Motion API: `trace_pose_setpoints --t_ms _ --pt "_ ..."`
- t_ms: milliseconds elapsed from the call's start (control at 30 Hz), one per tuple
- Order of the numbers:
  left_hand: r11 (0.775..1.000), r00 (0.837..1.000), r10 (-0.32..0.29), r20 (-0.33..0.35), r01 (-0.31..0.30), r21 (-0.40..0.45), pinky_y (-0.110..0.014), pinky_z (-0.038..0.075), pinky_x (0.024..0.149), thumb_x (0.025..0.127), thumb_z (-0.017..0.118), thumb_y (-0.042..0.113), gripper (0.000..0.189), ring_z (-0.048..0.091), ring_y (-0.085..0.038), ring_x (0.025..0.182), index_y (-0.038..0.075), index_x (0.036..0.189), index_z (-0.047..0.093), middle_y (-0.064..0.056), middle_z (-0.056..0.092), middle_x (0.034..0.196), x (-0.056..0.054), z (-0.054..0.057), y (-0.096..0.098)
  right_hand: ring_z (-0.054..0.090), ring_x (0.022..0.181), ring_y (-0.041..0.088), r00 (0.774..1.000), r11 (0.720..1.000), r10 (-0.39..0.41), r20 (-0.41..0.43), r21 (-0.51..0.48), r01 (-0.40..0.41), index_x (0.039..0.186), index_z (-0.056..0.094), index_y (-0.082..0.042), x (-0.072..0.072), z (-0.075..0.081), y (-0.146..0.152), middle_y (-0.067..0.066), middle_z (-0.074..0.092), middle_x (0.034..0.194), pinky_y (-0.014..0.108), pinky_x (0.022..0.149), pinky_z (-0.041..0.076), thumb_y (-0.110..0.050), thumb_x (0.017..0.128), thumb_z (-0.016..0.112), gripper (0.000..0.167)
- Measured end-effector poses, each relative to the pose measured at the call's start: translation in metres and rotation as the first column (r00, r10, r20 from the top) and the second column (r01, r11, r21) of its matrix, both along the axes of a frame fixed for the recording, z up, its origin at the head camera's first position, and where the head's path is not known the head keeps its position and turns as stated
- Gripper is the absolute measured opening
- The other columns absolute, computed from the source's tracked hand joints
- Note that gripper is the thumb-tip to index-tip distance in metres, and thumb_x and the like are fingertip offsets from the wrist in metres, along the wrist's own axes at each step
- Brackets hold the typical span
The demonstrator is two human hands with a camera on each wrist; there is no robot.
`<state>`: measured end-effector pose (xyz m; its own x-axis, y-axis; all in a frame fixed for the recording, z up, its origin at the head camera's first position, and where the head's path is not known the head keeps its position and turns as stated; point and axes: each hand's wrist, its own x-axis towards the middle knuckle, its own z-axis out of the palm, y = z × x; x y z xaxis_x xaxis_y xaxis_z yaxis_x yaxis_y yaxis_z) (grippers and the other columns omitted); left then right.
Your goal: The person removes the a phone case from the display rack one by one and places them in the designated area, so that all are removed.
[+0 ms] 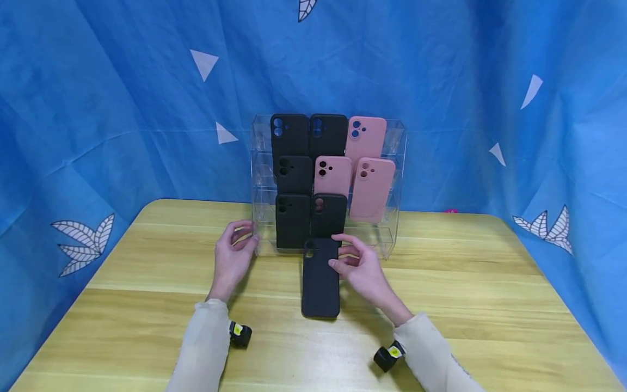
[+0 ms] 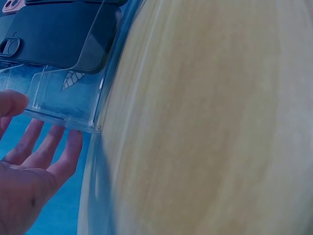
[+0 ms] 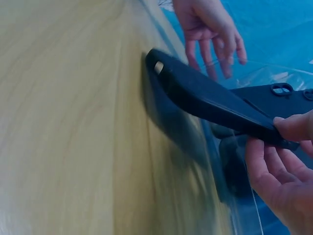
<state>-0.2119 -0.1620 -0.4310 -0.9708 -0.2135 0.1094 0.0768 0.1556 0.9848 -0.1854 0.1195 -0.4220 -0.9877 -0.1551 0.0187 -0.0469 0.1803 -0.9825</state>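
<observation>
A clear acrylic stand (image 1: 384, 235) with stepped tiers holds several black and pink phone cases. My left hand (image 1: 232, 256) grips the stand's left side, thumb at the front and fingers behind the panel, as the left wrist view shows at its clear edge (image 2: 61, 105). In front of the lowest tier, my right hand (image 1: 362, 272) pinches a black phone case (image 1: 319, 286) by its upper right edge. That held case (image 3: 205, 100) tilts above the table in the right wrist view, its shadow beneath. Part of a black case (image 1: 330, 215) in the bottom row is hidden behind it.
The stand is on a wooden table (image 1: 147, 326), near its back edge. Behind hangs a blue curtain (image 1: 171, 109) with white leaf prints. Pink cases (image 1: 373, 188) lean on the stand's right side, black cases (image 1: 293, 223) mostly on its left.
</observation>
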Motion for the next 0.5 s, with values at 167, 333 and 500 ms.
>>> trace_pose_setpoints --t_ms 167,333,500 --pt "1.0 1.0 -0.001 0.0 0.001 0.008 -0.007 0.053 0.085 0.097 0.067 0.006 0.032 0.064 -0.031 0.125 0.004 0.128 0.06 -0.018 0.064 0.134 0.0004 -0.0002 0.0001 0.071 0.084 0.021 0.996 0.987 0.029 -0.09 0.159 -0.014 0.14 0.06 -0.016 -0.0002 -0.0053 -0.0011 0.017 0.071 0.111 0.035 0.065 0.062 -0.002 0.09 0.075 0.054" --pt "1.0 1.0 0.002 -0.004 -0.002 0.005 -0.006 0.053 0.084 0.097 0.067 0.005 0.031 0.064 -0.031 0.124 0.003 0.128 0.06 -0.019 0.064 0.133 0.0003 -0.0007 0.0003 0.071 0.085 0.019 0.989 0.962 0.037 -0.145 0.273 0.004 0.137 0.063 -0.019 0.0008 -0.0073 -0.0035 0.012 0.075 0.11 0.026 0.058 0.058 -0.005 0.089 0.078 0.052" --pt "1.0 1.0 0.003 -0.007 -0.003 0.005 -0.006 0.053 0.085 0.097 0.067 0.005 0.031 0.064 -0.031 0.125 0.003 0.127 0.06 -0.019 0.065 0.133 0.0002 -0.0009 0.0001 0.071 0.084 0.019 0.99 0.962 0.037 -0.135 0.273 0.001 0.134 0.065 -0.016 0.0005 -0.0082 -0.0087 0.013 0.072 0.111 0.028 0.056 0.061 -0.003 0.088 0.078 0.05"
